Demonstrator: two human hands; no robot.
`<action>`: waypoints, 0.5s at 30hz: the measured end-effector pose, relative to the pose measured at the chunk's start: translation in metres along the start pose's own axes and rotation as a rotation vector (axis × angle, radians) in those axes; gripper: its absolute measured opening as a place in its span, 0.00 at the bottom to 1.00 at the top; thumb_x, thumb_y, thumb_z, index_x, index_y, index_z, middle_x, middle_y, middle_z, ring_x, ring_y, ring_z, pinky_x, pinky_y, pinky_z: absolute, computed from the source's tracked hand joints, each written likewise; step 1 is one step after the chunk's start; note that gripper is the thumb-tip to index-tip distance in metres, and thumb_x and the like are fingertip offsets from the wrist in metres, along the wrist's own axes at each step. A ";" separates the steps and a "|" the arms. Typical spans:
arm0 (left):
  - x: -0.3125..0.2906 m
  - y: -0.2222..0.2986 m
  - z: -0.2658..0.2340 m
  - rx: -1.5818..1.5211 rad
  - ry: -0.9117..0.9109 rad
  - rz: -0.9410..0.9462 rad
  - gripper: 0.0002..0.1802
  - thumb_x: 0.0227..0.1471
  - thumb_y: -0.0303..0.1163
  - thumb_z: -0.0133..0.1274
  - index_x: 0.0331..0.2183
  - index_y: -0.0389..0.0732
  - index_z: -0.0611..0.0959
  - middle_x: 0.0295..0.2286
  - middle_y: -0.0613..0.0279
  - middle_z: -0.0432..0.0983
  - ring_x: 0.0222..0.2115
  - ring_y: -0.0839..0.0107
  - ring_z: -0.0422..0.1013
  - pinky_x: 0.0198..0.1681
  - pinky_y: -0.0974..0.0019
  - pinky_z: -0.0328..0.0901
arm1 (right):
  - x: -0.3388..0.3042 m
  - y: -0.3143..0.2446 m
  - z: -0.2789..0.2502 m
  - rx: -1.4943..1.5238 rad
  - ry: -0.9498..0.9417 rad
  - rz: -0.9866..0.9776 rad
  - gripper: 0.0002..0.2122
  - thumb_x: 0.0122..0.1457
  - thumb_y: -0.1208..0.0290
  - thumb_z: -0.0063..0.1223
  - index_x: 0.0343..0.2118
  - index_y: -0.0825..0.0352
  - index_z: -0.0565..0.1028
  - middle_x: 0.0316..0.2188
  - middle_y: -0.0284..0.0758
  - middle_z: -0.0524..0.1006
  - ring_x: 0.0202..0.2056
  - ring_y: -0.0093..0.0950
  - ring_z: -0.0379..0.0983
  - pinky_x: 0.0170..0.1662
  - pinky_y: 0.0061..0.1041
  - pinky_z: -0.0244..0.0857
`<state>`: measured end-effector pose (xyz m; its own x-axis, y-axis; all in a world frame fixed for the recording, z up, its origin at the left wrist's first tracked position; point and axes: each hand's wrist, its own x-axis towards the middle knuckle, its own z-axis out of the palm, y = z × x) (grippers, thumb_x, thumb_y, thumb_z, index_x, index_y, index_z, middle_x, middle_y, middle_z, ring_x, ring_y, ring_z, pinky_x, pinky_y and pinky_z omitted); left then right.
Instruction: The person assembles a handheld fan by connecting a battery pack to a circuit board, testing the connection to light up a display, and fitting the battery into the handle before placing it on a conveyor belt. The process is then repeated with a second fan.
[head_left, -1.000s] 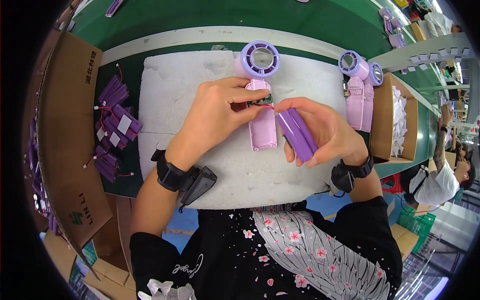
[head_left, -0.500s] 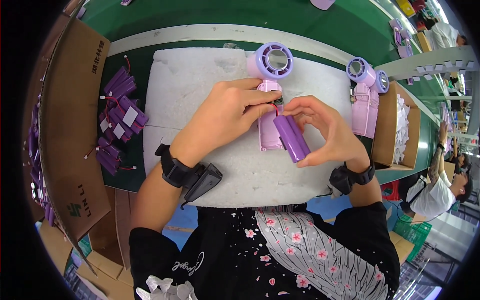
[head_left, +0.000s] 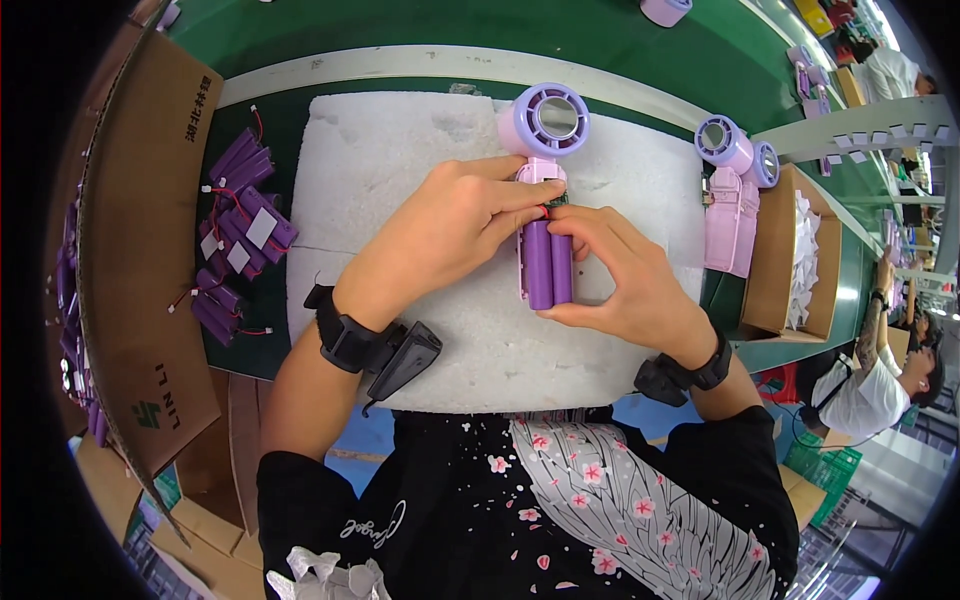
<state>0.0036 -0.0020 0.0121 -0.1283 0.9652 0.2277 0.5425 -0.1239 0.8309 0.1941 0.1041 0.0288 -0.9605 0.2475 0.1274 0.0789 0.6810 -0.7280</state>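
A handheld fan (head_left: 545,120) with a lilac round head and an opened pink handle lies on a white foam sheet (head_left: 460,350). My left hand (head_left: 460,215) pinches the upper handle beside a small green circuit board (head_left: 556,196). In my right hand (head_left: 625,280) is a purple two-cell battery pack (head_left: 548,265), gripped at its top and bottom ends between fingers and thumb. The pack stands lengthwise over the handle's hollow and covers most of it. Red wire shows at the pack's upper end, near my left fingertips.
Several purple battery packs (head_left: 245,215) with leads lie left of the foam, beside a tall cardboard box (head_left: 150,250). More lilac and pink fans (head_left: 730,190) rest at the right, next to a carton (head_left: 770,260) holding white pieces. A co-worker (head_left: 865,385) is at far right.
My right hand has swung the battery pack from a slant to upright and moved it left over the pink handle. My left hand has stayed nearly in place.
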 end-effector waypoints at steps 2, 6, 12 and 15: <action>0.000 0.001 -0.001 -0.006 -0.021 -0.018 0.18 0.48 0.20 0.55 0.44 0.39 0.82 0.40 0.47 0.77 0.34 0.52 0.76 0.36 0.63 0.70 | -0.002 -0.001 0.003 -0.077 0.043 -0.049 0.29 0.38 0.70 0.72 0.46 0.69 0.72 0.46 0.38 0.73 0.37 0.29 0.72 0.41 0.27 0.70; -0.001 0.000 0.000 -0.004 -0.017 -0.009 0.18 0.49 0.20 0.55 0.45 0.39 0.82 0.41 0.46 0.77 0.34 0.51 0.76 0.36 0.63 0.70 | -0.005 -0.003 0.004 -0.142 0.069 -0.084 0.28 0.39 0.70 0.72 0.46 0.69 0.74 0.48 0.40 0.72 0.38 0.31 0.73 0.42 0.28 0.71; -0.001 0.002 -0.002 0.009 -0.019 0.009 0.18 0.50 0.21 0.55 0.45 0.40 0.81 0.41 0.45 0.77 0.34 0.49 0.75 0.36 0.62 0.70 | -0.005 -0.008 0.001 -0.083 0.038 -0.014 0.27 0.38 0.70 0.72 0.43 0.71 0.75 0.51 0.43 0.71 0.39 0.32 0.73 0.42 0.28 0.71; 0.000 0.000 -0.002 -0.011 -0.014 0.021 0.18 0.51 0.21 0.54 0.46 0.41 0.81 0.41 0.44 0.76 0.35 0.49 0.75 0.37 0.62 0.70 | -0.004 -0.009 0.001 -0.129 0.043 -0.026 0.26 0.37 0.72 0.72 0.42 0.71 0.75 0.52 0.43 0.71 0.39 0.33 0.73 0.41 0.28 0.71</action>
<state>0.0019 -0.0028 0.0128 -0.1050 0.9655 0.2384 0.5363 -0.1469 0.8312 0.1971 0.0964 0.0336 -0.9507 0.2555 0.1758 0.0902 0.7700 -0.6316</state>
